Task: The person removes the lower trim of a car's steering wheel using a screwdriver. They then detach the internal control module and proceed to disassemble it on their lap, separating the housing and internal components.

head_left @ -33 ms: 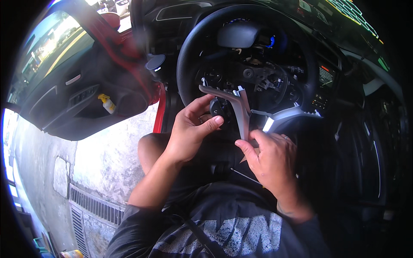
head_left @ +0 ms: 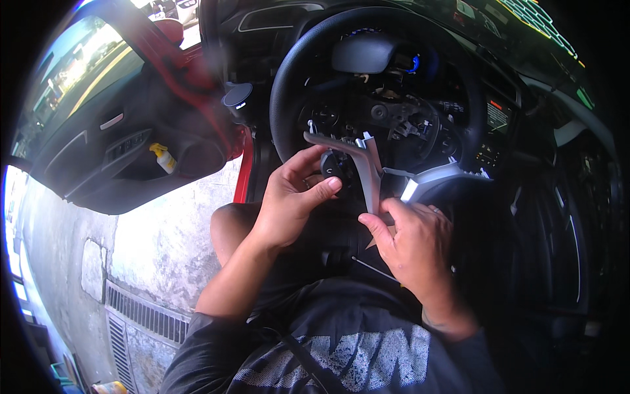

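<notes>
A silver, branching steering wheel trim piece (head_left: 367, 172) is held up in front of the steering wheel (head_left: 281, 98). My right hand (head_left: 417, 246) is closed on its lower part, with the thumb along the near side. Between the thumb and fingers of my left hand (head_left: 289, 197) is a small black piece (head_left: 332, 165) with a pale mark, against or just under the trim's left arm. Whether it is joined to the trim I cannot tell. Behind them, the wheel's hub (head_left: 379, 113) is uncovered, showing brackets and wiring.
On the left the red car door (head_left: 177, 72) stands open, a yellow-topped bottle (head_left: 163, 159) in its pocket. A thin rod-like tool (head_left: 374, 268) lies near my lap. At the right is a lit screen (head_left: 500, 117). A floor grate (head_left: 147, 310) lies outside.
</notes>
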The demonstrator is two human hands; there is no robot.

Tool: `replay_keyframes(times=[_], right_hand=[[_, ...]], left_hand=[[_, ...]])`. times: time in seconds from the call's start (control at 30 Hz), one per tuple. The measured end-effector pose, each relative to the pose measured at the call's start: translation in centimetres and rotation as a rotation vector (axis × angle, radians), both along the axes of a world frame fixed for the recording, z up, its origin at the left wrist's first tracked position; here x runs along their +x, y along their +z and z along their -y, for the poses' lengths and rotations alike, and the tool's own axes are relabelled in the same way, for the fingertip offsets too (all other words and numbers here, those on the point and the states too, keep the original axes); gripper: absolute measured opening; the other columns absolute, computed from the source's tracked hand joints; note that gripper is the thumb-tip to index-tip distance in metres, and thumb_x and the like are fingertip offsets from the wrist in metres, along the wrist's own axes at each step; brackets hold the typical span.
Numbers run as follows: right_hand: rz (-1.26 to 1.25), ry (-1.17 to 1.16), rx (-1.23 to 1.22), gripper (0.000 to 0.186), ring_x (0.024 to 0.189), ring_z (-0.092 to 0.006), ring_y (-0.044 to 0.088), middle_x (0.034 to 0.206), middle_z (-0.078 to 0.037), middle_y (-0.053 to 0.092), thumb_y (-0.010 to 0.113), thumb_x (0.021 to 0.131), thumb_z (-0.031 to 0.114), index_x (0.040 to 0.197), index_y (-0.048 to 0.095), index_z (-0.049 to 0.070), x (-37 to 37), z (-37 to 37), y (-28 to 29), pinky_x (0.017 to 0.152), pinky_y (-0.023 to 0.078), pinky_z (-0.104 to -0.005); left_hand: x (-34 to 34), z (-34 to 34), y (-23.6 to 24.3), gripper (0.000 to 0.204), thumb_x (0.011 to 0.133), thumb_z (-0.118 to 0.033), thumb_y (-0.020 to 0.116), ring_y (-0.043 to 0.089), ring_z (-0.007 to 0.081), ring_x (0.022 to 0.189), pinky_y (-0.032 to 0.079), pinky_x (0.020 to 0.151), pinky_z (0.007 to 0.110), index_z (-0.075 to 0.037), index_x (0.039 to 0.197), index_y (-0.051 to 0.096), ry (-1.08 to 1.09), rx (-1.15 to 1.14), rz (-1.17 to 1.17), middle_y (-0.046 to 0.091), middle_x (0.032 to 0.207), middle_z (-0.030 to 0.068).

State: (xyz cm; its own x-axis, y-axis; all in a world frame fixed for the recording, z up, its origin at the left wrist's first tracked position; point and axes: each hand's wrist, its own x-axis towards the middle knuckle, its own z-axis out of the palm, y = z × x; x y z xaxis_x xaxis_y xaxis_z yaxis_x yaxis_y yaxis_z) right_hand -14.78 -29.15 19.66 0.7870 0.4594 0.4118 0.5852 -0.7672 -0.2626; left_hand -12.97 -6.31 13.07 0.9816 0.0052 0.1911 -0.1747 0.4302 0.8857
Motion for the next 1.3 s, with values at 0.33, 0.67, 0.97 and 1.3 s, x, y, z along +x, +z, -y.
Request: replay_keyframes(times=[0.33,0.67,0.97,1.3], right_hand=[[0.098,-0.003,-0.057,0.03,0.071,-0.0282,0.072,0.072,-0.007,0.071,0.079,0.097,0.04,0.09,0.07,0.013,0.4,0.1,-1.7,0.073,0.05,-0.0451],[0.386,0.188,0.024,0.02,0.087,-0.0271,0.076,0.109,-0.007,0.08,0.076,0.093,0.023,0.107,0.074,0.008,2.3,2.8,-4.5,0.079,0.053,-0.0433],[0.439,0.197,0.161,0.026,0.089,-0.0271,0.076,0.103,-0.008,0.08,0.08,0.093,0.021,0.115,0.076,0.007,2.1,3.9,-4.7,0.086,0.058,-0.0427],[0.388,0.149,0.234,0.029,0.086,-0.0276,0.075,0.092,-0.008,0.079,0.081,0.095,0.018,0.121,0.077,0.006,2.3,4.3,-5.2,0.08,0.057,-0.0402]], left_hand=[[-0.7,0.8,0.6,0.074,0.092,0.003,0.085,0.066,0.0153,0.122,0.056,0.105,0.032,0.002,0.157,0.049,0.082,0.129,0.117,0.068,0.136,0.0086],[-2.6,3.5,0.6,0.053,0.075,0.012,0.085,0.072,0.0431,0.126,0.052,0.116,0.054,0.006,0.126,0.072,0.33,0.456,0.861,0.077,0.123,0.0236],[-3.6,4.9,-0.7,0.037,0.077,0.021,0.075,0.07,0.0527,0.126,0.059,0.108,0.053,0.006,0.111,0.069,0.34,0.439,1.046,0.076,0.123,0.0271],[-3.5,4.1,-3.4,0.049,0.082,0.017,0.079,0.067,0.0545,0.129,0.056,0.109,0.059,0.0,0.122,0.056,0.387,0.422,1.078,0.074,0.127,0.026]])
